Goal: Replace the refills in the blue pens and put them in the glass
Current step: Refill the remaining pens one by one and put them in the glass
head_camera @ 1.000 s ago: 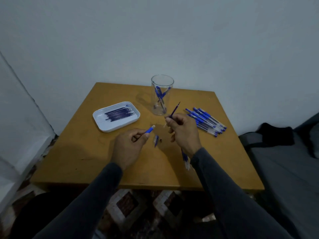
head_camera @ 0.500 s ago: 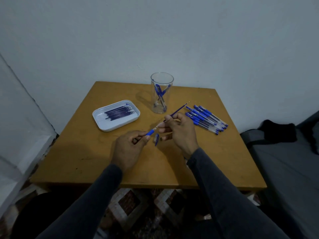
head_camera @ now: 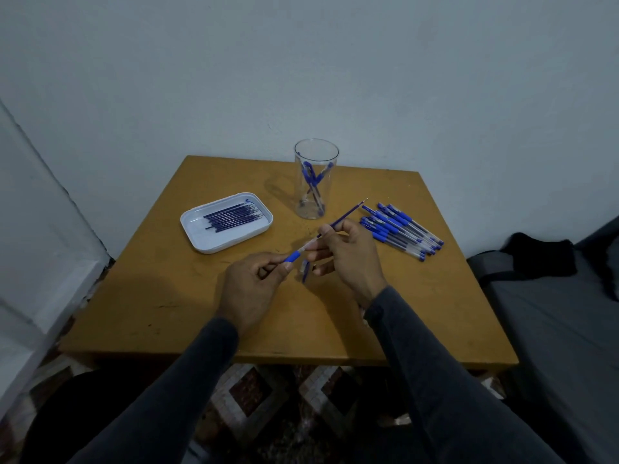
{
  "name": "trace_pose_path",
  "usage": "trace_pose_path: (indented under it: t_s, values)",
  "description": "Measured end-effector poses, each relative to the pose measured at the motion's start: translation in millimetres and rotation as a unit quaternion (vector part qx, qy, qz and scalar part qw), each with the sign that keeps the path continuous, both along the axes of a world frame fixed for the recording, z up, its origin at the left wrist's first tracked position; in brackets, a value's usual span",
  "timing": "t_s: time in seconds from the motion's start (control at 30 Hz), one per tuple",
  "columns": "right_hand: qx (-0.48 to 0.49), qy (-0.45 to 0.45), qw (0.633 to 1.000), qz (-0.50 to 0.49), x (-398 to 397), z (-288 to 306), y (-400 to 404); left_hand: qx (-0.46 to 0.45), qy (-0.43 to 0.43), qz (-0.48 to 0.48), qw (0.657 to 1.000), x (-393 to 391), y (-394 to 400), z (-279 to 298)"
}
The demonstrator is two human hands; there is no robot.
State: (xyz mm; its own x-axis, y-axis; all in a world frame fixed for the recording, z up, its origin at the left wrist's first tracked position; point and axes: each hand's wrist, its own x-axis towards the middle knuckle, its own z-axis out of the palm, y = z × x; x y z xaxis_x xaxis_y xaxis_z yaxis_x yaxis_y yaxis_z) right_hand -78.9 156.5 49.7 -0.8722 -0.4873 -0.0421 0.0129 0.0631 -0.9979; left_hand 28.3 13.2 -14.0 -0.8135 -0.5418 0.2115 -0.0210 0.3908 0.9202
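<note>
Over the middle of the wooden table [head_camera: 174, 296], my left hand [head_camera: 249, 286] grips a pen barrel [head_camera: 296, 254] by its blue grip. My right hand [head_camera: 348, 256] pinches a dark blue refill [head_camera: 346, 214] whose rear end meets the barrel's open end; its tip points up and right. A blue pen cap [head_camera: 304, 271] lies on the table just below both hands. A clear glass [head_camera: 316, 179] with a few blue pens inside stands at the back. A white tray [head_camera: 194, 226] holds several refills [head_camera: 231, 216] at the left.
Several blue pens [head_camera: 402, 229] lie in a pile on the table to the right of my right hand. A white wall runs behind the table. A grey seat with a black cloth [head_camera: 539, 259] is at the right. Patterned floor shows below the front edge.
My right hand lowered the refill from pointing upward and brought its rear end to the barrel in my left hand. The left hand has moved little.
</note>
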Motion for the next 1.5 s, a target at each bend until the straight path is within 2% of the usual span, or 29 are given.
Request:
trace_pose_path:
  t_s: [0.4, 0.53, 0.6, 0.7, 0.83, 0.9, 0.93, 1.0, 1.07, 1.2, 1.37, 1.43, 1.5]
  values:
    - [0.030, -0.022, 0.998, 0.043, -1.0, -3.6, -0.9, -0.010, -0.003, -0.004, 1.000, 0.7, 0.0, 1.4]
    - [0.007, -0.015, 1.000, -0.026, -1.9, -6.9, -3.6, -0.012, 0.000, -0.004, 1.000, 0.3, 1.0, 2.1]
    - [0.043, 0.002, 0.999, -0.016, -2.4, -9.2, -2.3, -0.014, -0.002, -0.004, 1.000, 0.5, 0.9, 1.1]
    - [0.102, -0.011, 0.993, 0.052, 1.8, -9.6, -0.4, -0.027, -0.010, -0.008, 1.000, 1.9, 0.6, 1.1]
    - [0.099, -0.008, 0.992, -0.073, -1.5, -13.7, -2.7, -0.032, -0.018, -0.002, 0.999, 2.6, 2.4, 3.5]
    - [0.161, 0.055, 0.979, -0.111, -7.2, -18.4, -0.8, -0.031, -0.019, 0.000, 0.999, 2.3, 2.9, 3.8]
    - [0.206, 0.089, 0.970, -0.097, -9.2, -19.5, 1.3, -0.032, -0.017, -0.001, 0.999, 2.0, 2.9, 3.6]
    - [0.300, 0.137, 0.944, -0.017, -8.8, -16.7, 4.8, -0.043, -0.022, -0.004, 0.999, 1.6, 2.9, 3.8]
    - [0.349, 0.159, 0.922, 0.048, -4.8, -14.5, 4.7, -0.050, -0.027, -0.004, 0.998, 1.9, 2.7, 3.9]
    - [0.393, 0.165, 0.902, 0.064, -2.5, -15.7, -6.4, -0.053, -0.033, -0.004, 0.998, 2.5, 2.7, 4.3]
    - [0.508, 0.105, 0.843, 0.143, -17.9, -4.8, -23.5, -0.061, -0.042, -0.004, 0.997, 2.0, 2.0, 3.6]
    - [0.507, 0.116, 0.843, 0.136, -20.2, -7.3, -21.8, -0.055, -0.044, -0.005, 0.998, 1.8, 1.6, 3.3]
    - [0.438, 0.154, 0.883, 0.068, -14.8, -16.6, -12.7, -0.056, -0.043, -0.006, 0.998, 1.9, 1.5, 3.5]
